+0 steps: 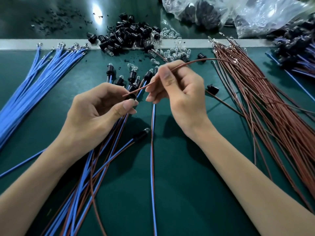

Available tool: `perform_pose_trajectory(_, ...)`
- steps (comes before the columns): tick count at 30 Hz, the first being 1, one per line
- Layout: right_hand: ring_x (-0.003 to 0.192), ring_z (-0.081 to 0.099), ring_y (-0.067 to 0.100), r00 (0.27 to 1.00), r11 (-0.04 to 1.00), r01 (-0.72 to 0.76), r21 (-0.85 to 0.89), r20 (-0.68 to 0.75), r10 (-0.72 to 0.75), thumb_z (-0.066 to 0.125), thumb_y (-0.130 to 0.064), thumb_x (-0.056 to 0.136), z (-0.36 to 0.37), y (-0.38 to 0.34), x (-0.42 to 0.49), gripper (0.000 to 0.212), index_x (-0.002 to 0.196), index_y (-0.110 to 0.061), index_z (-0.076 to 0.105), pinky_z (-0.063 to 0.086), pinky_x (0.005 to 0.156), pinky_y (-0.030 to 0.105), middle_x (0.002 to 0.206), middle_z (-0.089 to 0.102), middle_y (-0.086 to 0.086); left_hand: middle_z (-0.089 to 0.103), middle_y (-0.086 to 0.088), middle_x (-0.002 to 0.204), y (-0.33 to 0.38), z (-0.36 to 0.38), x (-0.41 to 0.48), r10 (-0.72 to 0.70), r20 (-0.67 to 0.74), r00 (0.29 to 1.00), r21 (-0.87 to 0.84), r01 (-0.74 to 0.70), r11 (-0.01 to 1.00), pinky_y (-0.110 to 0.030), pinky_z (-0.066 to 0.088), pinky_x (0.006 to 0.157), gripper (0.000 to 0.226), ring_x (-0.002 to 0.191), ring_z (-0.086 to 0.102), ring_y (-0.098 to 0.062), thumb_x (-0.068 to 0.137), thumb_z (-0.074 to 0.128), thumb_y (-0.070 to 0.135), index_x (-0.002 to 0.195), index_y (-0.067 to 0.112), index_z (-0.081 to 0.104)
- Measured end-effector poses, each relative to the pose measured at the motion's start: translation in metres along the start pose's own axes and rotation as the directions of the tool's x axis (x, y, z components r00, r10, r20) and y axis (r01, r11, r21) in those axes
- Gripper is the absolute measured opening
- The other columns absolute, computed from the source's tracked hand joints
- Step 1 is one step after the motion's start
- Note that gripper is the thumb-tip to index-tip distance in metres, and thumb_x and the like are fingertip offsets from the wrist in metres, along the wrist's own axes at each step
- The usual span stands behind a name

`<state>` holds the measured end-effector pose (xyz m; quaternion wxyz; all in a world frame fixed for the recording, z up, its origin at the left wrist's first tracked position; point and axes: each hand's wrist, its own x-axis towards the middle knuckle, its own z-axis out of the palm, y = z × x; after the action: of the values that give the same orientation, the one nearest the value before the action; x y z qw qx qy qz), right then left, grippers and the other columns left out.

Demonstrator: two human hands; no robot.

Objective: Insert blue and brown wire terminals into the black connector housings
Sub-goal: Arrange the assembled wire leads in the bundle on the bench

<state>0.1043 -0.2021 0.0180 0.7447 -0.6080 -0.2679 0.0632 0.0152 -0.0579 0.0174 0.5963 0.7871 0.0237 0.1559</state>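
Note:
My left hand (100, 106) pinches a small black connector housing (131, 97) between thumb and fingers, mostly hidden by them. My right hand (180, 92) pinches a single brown wire (201, 61) that arcs up to the right; its near end points at the housing. Loose blue wires (40, 82) fan out at the left. A brown wire bundle (265, 103) lies at the right. Black housings (129, 36) are heaped at the back centre.
Finished blue-and-brown wire pairs with housings and bulbs (133, 77) lie on the green mat (196, 176) under my hands. Clear bulbs (172, 51) are scattered behind. Plastic bags (238, 12) sit at the back right. More assembled pieces (296, 53) pile at the far right.

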Motion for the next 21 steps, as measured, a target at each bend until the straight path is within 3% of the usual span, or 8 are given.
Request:
perform_pose_trajectory(4,0.052,0.064,0.015,0.998,0.996,0.008,-0.085,0.06,-0.003,0.05,-0.009,0.095,0.007,0.002,-0.004,0.017,0.08,-0.015,0.054,0.049,0.052,0.024,0.066,0.064,0.004,0.07,0.007,0.09,0.0,0.0,0.0,0.003,-0.004,1.0,0.044,-0.002,0.999,-0.007,0.047,0.07,0.015,0.072,0.068,0.002,0.077,0.065,0.022,0.091,0.022,0.062)
perform_pose_trajectory(10,0.05,0.063,0.016,0.993,0.987,0.096,-0.128,-0.062,-0.105,0.044,-0.011,0.097,-0.001,-0.002,0.001,0.018,0.081,-0.016,0.049,0.049,0.048,0.027,0.068,0.063,0.004,0.071,0.004,0.089,-0.001,-0.001,0.0,-0.015,-0.052,0.999,0.013,0.016,1.0,-0.01,0.05,0.071,0.015,0.072,0.069,-0.003,0.077,0.066,0.025,0.092,0.022,0.064)
perform_pose_trajectory(16,0.052,0.064,0.014,0.994,0.98,0.098,-0.172,0.061,-0.089,0.051,-0.01,0.095,0.005,0.004,-0.004,0.017,0.081,-0.018,0.053,0.049,0.051,0.021,0.067,0.063,0.005,0.071,0.008,0.082,-0.003,0.0,0.0,0.012,0.01,1.0,0.067,-0.013,0.998,-0.009,0.048,0.072,0.013,0.071,0.066,0.0,0.079,0.066,0.021,0.092,0.022,0.067)
perform_pose_trajectory(21,0.057,0.061,0.005,0.991,0.973,0.096,-0.212,0.113,-0.073,0.061,-0.008,0.088,0.009,0.006,-0.006,0.012,0.082,-0.017,0.061,0.047,0.056,0.016,0.072,0.061,-0.005,0.071,0.011,0.081,-0.002,0.0,0.001,0.018,0.026,0.999,0.066,-0.02,0.998,-0.01,0.048,0.072,0.014,0.072,0.065,0.0,0.079,0.065,0.021,0.093,0.02,0.067)
